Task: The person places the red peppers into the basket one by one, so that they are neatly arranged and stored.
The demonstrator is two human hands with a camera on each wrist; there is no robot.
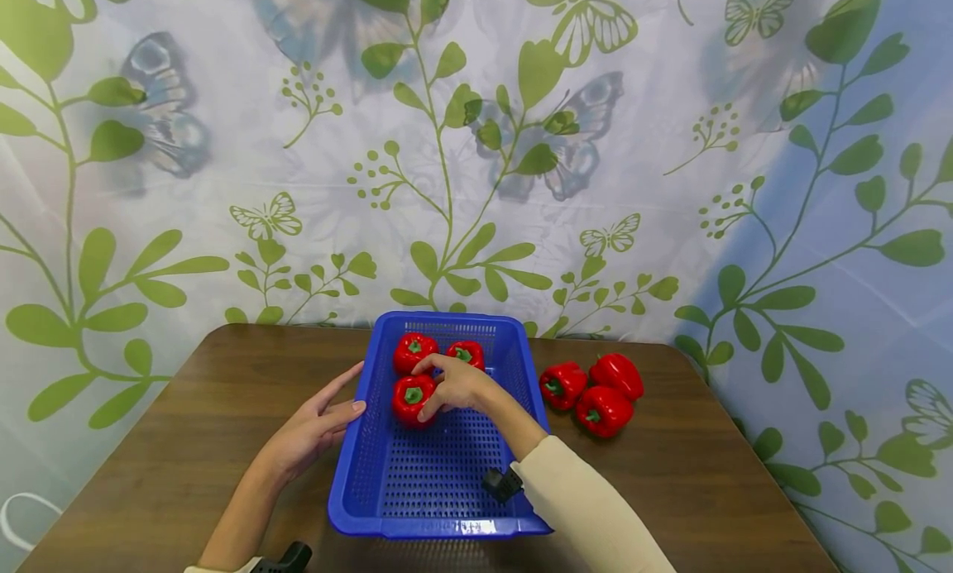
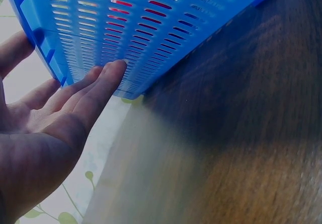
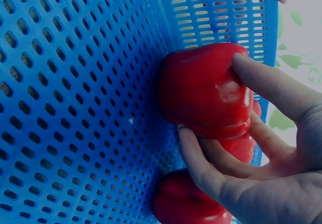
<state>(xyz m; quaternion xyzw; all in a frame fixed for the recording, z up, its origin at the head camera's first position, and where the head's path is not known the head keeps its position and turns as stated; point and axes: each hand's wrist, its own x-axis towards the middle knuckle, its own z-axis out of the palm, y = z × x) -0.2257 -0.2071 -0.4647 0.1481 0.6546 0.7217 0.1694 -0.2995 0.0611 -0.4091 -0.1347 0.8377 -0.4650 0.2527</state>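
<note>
My right hand grips a red bell pepper inside the blue plastic basket. In the right wrist view, the thumb lies on one side of this bell pepper and the fingers on the other, close to the basket's perforated floor. Two more red bell peppers, one at the back left and one at the back right, sit in the basket's far part. My left hand is at the basket's left side, its thumb at the rim and its fingers extended along the slotted outer wall.
Right of the basket, on the brown wooden table, three more red bell peppers lie in a group. A patterned cloth with leaves and butterflies hangs behind the table.
</note>
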